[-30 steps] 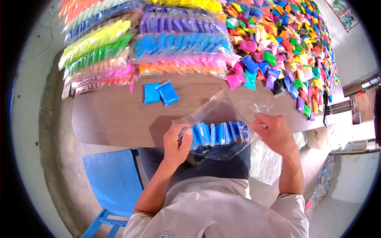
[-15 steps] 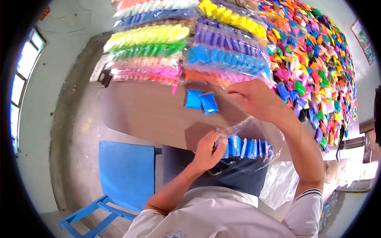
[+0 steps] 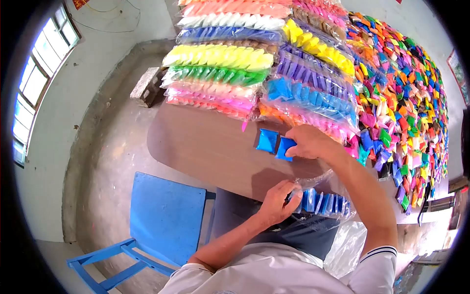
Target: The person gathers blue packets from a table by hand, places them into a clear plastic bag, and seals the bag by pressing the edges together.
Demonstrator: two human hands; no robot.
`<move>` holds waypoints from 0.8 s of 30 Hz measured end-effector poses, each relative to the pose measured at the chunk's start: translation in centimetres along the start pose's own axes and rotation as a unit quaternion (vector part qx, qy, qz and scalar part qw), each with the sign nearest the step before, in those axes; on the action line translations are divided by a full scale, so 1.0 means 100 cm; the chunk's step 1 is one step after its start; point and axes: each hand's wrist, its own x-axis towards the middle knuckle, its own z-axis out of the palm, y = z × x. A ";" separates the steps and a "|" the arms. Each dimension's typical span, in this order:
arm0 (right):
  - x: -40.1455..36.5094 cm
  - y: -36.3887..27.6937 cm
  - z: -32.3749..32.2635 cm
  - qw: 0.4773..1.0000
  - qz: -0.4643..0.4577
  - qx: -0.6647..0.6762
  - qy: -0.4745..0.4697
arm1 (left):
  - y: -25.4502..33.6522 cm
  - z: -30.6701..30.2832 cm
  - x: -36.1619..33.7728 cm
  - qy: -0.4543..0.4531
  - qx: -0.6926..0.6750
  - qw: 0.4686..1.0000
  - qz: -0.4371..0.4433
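Observation:
My left hand [image 3: 278,202] is closed on the rim of a clear plastic bag [image 3: 338,215] at the table's front edge. Inside it stands a row of small blue packets [image 3: 323,203]. Over the tabletop, my right hand [image 3: 309,143] has its fingers pinched on the right edge of a darker blue packet [image 3: 284,148]. Beside that one lies a lighter blue packet [image 3: 267,140], flat on the wood.
Stacked clear bags of colour-sorted packets [image 3: 220,58] line the back of the brown table [image 3: 196,139]. A large heap of mixed-colour packets [image 3: 406,108] spreads on the right. A blue chair [image 3: 166,215] stands at left front, and a block [image 3: 146,87] lies beyond the table.
My right hand has come down and left onto the darker blue packet. My left hand still holds the bag. The whole view has shifted, so things appear lower and farther right.

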 end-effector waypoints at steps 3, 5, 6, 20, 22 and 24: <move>0.003 -0.001 -0.013 0.992 -0.031 0.114 0.045 | 0.004 -0.002 0.000 -0.005 -0.003 1.000 -0.003; 0.013 -0.010 -0.021 0.991 -0.018 0.130 0.002 | 0.002 -0.002 0.000 -0.002 0.000 1.000 0.008; 0.019 -0.014 -0.020 0.991 -0.017 0.131 0.003 | 0.001 -0.001 0.000 0.002 0.004 1.000 0.018; 0.000 -0.029 -0.023 0.995 0.024 0.093 -0.010 | -0.009 0.006 -0.003 0.040 0.043 0.998 0.023; -0.037 -0.013 -0.022 0.968 -0.040 0.153 0.193 | -0.016 0.009 -0.004 0.050 0.039 0.997 0.035; -0.098 -0.026 -0.045 0.939 0.031 0.182 0.289 | -0.006 0.005 -0.002 0.033 0.018 0.999 0.021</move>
